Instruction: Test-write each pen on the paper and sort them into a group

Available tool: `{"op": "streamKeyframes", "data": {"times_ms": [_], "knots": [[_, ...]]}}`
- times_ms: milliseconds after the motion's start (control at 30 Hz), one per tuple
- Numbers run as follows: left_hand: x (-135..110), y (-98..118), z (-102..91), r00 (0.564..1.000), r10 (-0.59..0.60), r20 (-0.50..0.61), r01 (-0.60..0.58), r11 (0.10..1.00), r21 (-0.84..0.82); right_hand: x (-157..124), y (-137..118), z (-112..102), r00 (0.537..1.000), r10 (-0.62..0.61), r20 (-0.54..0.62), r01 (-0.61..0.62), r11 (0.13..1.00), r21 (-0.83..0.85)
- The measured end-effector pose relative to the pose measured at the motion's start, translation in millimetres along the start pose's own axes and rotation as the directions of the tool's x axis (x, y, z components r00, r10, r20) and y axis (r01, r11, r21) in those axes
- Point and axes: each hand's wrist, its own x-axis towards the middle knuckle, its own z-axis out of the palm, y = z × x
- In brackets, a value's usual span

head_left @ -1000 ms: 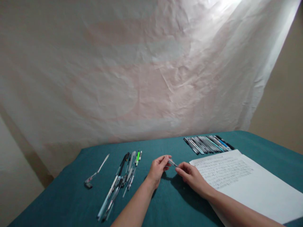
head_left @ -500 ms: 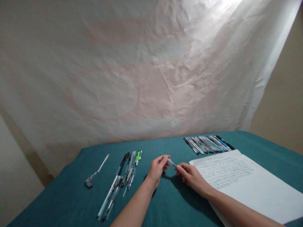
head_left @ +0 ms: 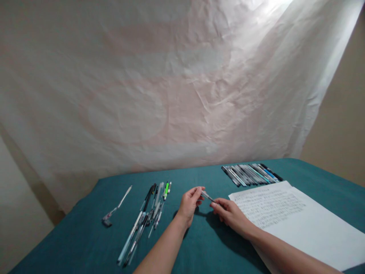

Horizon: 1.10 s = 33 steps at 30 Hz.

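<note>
A slim pen point(head_left: 208, 196) is held above the table between my two hands. At its far left end, my left hand point(head_left: 190, 203) is closed, with thumb and fingertips pinching it. My right hand point(head_left: 228, 214) is closed around the other end, thumb on top and fingers curled under. Clear and grey parts of the pen show in the gap; whether it is in one piece I cannot tell. Left of my left hand lies a loose group of pens point(head_left: 133, 236), some clear, some black or pale blue. A green pen point(head_left: 166, 190) lies at that group's far end.
Beside my right forearm lie white paper sheets point(head_left: 313, 236) with rows of handwriting. Behind them is a tidy row of pens point(head_left: 251, 175). A bent whitish strip with a dark end point(head_left: 107, 222) lies far left. A pale sheet point(head_left: 182, 95) hangs behind the green-covered table point(head_left: 94, 251).
My right hand has shifted very slightly along the pen, and a bit more of the pen shows between the hands. My left hand stays nearly still.
</note>
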Motion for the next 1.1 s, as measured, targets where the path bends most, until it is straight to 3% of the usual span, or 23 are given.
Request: {"op": "streamKeyframes", "data": {"times_ms": [100,267,400,633,867,1100], "knots": [[-0.3,-0.8,-1.0,1.0,0.006,0.02,-0.006,1.0,-0.018,-0.1,-2.6,-0.9,1.0,-0.017,0.006,0.017,0.999,-0.036],[-0.2,-3.4,-0.9,0.999,0.037,-0.003,-0.037,0.999,-0.011,-2.0,-5.3,-0.3,0.986,-0.107,-0.126,0.097,0.992,-0.084],[1.1,-4.2,-0.9,0.999,0.04,-0.022,-0.04,0.999,0.003,-2.4,-3.2,0.4,0.98,-0.122,-0.159,0.102,0.986,-0.132],[2.3,-5.3,-2.3,0.999,0.046,-0.003,-0.046,0.999,-0.006,-1.6,-4.2,1.3,0.993,-0.082,-0.086,0.072,0.99,-0.12],[1.6,-5.7,-1.6,0.998,0.058,-0.007,-0.058,0.998,-0.029,-2.6,1.6,1.5,0.981,-0.126,-0.15,0.108,0.987,-0.122],[1.5,-4.5,-1.3,0.996,0.071,0.058,-0.064,0.991,-0.119,-1.6,1.7,-0.4,0.993,-0.09,-0.077,0.08,0.989,-0.123]]}}
